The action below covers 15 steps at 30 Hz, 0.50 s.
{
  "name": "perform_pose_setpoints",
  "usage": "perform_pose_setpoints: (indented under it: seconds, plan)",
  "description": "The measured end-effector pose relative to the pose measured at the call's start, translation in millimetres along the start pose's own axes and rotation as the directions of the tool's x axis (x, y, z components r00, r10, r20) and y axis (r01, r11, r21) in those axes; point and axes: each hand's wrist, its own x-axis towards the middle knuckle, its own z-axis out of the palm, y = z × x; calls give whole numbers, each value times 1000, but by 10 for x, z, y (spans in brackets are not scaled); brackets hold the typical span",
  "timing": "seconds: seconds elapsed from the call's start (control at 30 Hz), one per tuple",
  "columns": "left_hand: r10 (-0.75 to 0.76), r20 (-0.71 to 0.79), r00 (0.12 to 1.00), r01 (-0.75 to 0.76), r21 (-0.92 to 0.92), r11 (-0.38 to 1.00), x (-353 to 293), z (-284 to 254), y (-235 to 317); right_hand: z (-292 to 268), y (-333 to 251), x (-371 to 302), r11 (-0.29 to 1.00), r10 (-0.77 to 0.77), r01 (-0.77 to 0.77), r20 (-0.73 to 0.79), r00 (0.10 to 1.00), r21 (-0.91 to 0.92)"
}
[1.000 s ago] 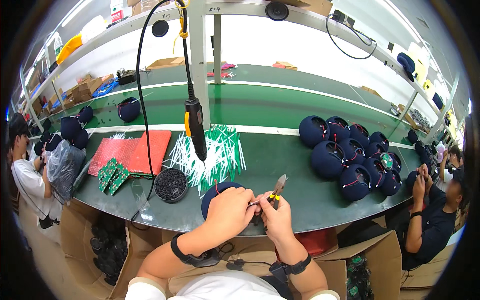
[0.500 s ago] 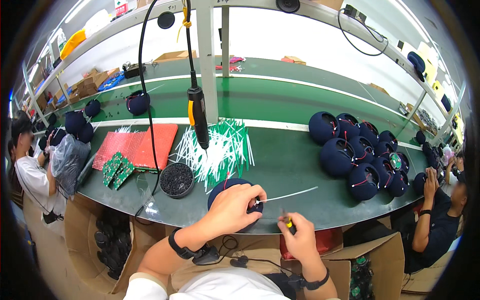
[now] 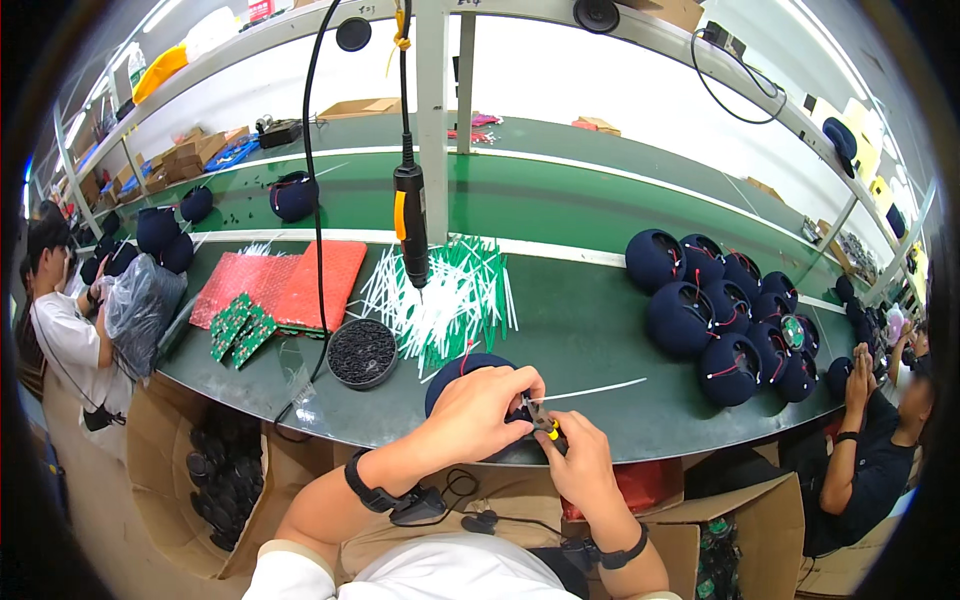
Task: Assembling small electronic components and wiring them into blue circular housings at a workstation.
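Over the green bench (image 3: pixel 590 335) — left hand (image 3: pixel 474 415) curled onto a navy ball (image 3: pixel 460 373), right hand (image 3: pixel 584 460) closed around pliers (image 3: pixel 543 421).

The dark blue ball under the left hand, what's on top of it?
The left hand is over the dark blue ball, and a red wire pokes up at its far side. Whatever the hand covers can't be seen.

White shirt (image 3: pixel 460 582) | black left wristband (image 3: pixel 364 488) | black right wristband (image 3: pixel 626 551) | dark cable (image 3: pixel 532 521), apparently joining both
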Motion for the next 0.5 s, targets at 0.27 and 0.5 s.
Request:
perform_pose_setpoints:
  seconds: [0.27,0.5]
  plan:
    - [-29,-69,997,26,-34,999,28,74,-21,58,48,41,997,-75,76,-68,995,11]
    - [3,-291,957,0,12,1000,-11,0,18,61,75,53,970,-151,134,-70,986,-205]
